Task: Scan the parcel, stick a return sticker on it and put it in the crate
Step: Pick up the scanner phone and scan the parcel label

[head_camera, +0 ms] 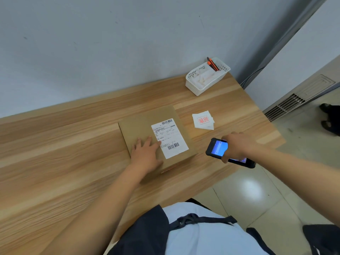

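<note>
Near the table's right edge, about midway along it, the parcel [147, 129] lies flat with its shipping label [169, 138] facing up. My left hand [145, 153] rests palm-down on the lid, fingers spread flat and gripping nothing, fingertips just touching the label's left margin. My right hand [237, 146] is wrapped around the handheld scanner [219, 149], which hovers off the parcel's right side, over the table's right edge, its lit screen turned up toward me.

I judge the scan to be the step in hand. To do it well, I should keep the left hand pressing lightly so the box cannot slide, but draw the fingertips clear of the label so no barcode is shadowed. There is one barcode near the label's top and another near its bottom, the lower one closer to the scanner. I should tip the scanner's front end toward that code, hold it steady, and wait for the screen to confirm.

Return stickers [203, 120] sit in a small stack just beyond the parcel, toward the far right corner, where a white basket [207, 78] stands. No crate shows in view.
</note>
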A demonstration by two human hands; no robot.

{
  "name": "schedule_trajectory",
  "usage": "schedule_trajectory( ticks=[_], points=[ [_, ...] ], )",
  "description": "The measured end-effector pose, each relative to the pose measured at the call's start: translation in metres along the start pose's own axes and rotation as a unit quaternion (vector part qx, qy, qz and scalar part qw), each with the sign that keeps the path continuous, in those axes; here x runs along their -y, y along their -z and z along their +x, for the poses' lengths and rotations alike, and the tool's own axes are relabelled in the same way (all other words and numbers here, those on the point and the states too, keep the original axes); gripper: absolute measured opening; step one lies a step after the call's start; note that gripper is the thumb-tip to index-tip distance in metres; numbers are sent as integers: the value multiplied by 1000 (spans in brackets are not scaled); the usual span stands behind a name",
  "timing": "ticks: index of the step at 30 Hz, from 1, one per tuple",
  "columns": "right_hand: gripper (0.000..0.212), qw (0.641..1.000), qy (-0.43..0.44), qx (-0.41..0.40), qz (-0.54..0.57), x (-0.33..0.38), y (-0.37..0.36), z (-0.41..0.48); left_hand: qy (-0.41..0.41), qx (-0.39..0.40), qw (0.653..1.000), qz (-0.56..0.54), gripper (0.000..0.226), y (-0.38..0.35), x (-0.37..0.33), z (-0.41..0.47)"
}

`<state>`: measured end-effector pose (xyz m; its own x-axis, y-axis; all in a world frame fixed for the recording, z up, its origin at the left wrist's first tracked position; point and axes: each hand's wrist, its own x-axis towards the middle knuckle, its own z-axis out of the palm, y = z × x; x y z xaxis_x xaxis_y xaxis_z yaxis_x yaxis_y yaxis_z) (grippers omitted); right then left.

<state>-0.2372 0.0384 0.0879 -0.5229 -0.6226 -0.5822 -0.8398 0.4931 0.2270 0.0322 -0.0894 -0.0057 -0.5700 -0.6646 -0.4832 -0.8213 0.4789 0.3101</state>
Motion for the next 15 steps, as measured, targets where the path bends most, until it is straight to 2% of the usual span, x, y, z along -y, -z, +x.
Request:
schedule_trajectory(
  ticks=[3, 6, 8, 12, 15],
  points=[
    [59, 982, -62, -2, 178, -8, -25, 20, 11, 6, 1000, -5, 81, 1, -3, 1],
    [58, 931, -112, -22, 348, -9, -52, 40, 23, 20, 1000, 2, 84, 5, -7, 2],
    [58, 911, -126, -34, 391, -4, -67, 50, 29, 25, 999, 6, 84, 6, -10, 3],
    [46, 899, -134, -59, 414, 10, -85, 64, 43, 24, 999, 6, 83, 5, -11, 4],
    [56, 893, -143, -46, 425, 18, -95, 73, 45, 22, 999, -17, 81, 2, -9, 4]
  ],
)
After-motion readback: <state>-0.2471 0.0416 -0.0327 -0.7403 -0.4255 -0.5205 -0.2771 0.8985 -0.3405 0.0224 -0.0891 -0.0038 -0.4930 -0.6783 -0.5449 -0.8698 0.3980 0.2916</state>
